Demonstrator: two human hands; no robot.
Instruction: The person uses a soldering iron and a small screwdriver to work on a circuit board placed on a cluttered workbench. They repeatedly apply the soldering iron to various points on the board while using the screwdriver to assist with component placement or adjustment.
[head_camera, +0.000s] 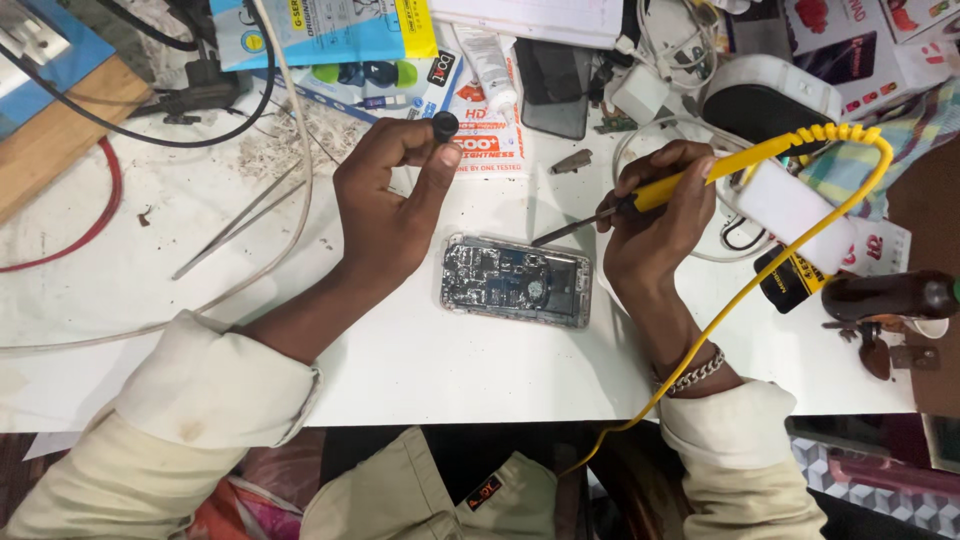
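An opened phone (517, 281) with its circuit board bare lies flat in the middle of the white table (480, 370). My left hand (390, 200) is raised just left of it and pinches a small round black part (445, 126) between thumb and fingers. My right hand (655, 215) grips a yellow-handled soldering iron (700, 175). Its dark metal tip (560, 233) points down-left and hovers just above the phone's upper edge. A yellow cord (760, 275) runs from the handle, loops over and drops off the table's front edge.
Metal tweezers (235, 222) lie to the left beside white cables. Printed packets, a tube (490, 68) and a dark phone (553, 88) crowd the back. A white and black device (770, 95) and a brown bottle (885, 296) sit at the right.
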